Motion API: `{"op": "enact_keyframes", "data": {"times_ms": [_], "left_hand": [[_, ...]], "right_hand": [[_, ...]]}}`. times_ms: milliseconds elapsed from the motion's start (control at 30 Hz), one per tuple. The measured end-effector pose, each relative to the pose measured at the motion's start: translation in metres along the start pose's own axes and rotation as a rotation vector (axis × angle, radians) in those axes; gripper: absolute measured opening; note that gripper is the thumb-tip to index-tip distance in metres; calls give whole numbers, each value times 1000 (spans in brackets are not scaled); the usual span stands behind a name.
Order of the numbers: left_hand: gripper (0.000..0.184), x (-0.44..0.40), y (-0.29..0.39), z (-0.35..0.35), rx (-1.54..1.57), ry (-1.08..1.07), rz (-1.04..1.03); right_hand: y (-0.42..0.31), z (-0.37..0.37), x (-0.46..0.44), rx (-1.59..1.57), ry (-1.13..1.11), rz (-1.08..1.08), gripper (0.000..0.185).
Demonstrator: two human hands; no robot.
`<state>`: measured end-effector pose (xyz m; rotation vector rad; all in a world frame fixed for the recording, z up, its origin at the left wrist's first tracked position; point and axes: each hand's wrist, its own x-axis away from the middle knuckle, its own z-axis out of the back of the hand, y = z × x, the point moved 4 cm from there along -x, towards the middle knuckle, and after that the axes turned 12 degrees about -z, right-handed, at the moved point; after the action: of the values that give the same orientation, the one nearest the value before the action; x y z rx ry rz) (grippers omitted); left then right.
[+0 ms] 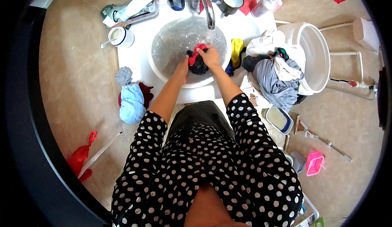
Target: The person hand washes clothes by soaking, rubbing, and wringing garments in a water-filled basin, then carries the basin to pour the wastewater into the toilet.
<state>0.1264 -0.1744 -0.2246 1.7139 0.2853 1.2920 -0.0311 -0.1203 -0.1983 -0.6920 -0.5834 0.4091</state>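
Note:
A wet, bunched-up red and black cloth (pixel 198 66) is between my hands over the white basin (pixel 152 65), which holds water. My right hand (pixel 210 57) grips the cloth from the right, with thumb and fingers on its red part. On the other side, my left hand (pixel 183 68) is closed against the cloth's left edge; some of its fingers are hidden. Above the basin's far right part hangs the metal faucet (pixel 209 16). Water around the cloth looks rippled.
Yellow cloth (pixel 236 49) lies right of the basin, beside a pile of grey and white laundry (pixel 275 80) and a white bucket (pixel 318 59). Left are a light blue cloth (pixel 132 102) and white jar (pixel 123 38). Behind stand a mug (pixel 231 2) and pump bottle (pixel 266 5).

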Motion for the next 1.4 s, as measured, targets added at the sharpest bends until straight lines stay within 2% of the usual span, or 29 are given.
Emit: {"op": "enact_keyframes", "data": {"times_ms": [100,133,233,333,433,533,633,667,767,800,900,933,1033,1067,1167,1200,1300,1367,1400], "left_hand": [[68,-10,-19,-1,374,-149,213],[69,-2,-10,0,424,-189,224],[71,13,11,2,572,-302,249],[69,25,20,9,678,-378,266],[61,31,41,12,863,-564,101],[51,67,100,-5,872,-629,39],[41,76,113,-3,730,-468,-187],[33,65,112,-6,757,-418,-222],[26,65,127,-17,696,-219,-314],[23,82,145,-25,597,-211,-374],[20,95,163,-35,246,-50,-511],[17,101,167,-39,208,-51,-586],[13,106,173,-46,-172,-130,-817],[11,114,179,-51,-298,-103,-1063],[15,151,198,-70,-490,-131,-1428],[18,154,197,-76,-462,-158,-1464],[18,174,208,-100,-386,-193,-1528],[23,176,213,-116,-355,-281,-1197],[29,172,209,-128,-145,-398,-968]], "right_hand": [[8,-24,-13,227,-4,-121,38],[-11,-12,1,223,-2,-119,35],[-55,2,30,-52,27,301,29],[-95,24,73,-27,-10,521,25],[-118,45,111,-212,22,851,23],[-130,70,132,-265,82,850,24],[-127,82,122,-511,84,622,24],[-126,87,121,-509,162,547,21],[-115,91,105,-802,105,224,21],[-112,92,100,-906,76,204,23],[-99,86,90,-1235,-96,-65,23],[-94,84,88,-1259,-154,-166,22],[-83,83,89,-1359,-296,-344,20],[-78,82,89,-1360,-340,-360,21],[-71,95,96,-1327,-368,-421,24],[-69,103,98,-1339,-376,-376,25],[-65,158,108,-1004,-250,-306,31],[-77,216,127,-948,-100,-143,36],[-78,247,137,-874,16,-74,37]]}}
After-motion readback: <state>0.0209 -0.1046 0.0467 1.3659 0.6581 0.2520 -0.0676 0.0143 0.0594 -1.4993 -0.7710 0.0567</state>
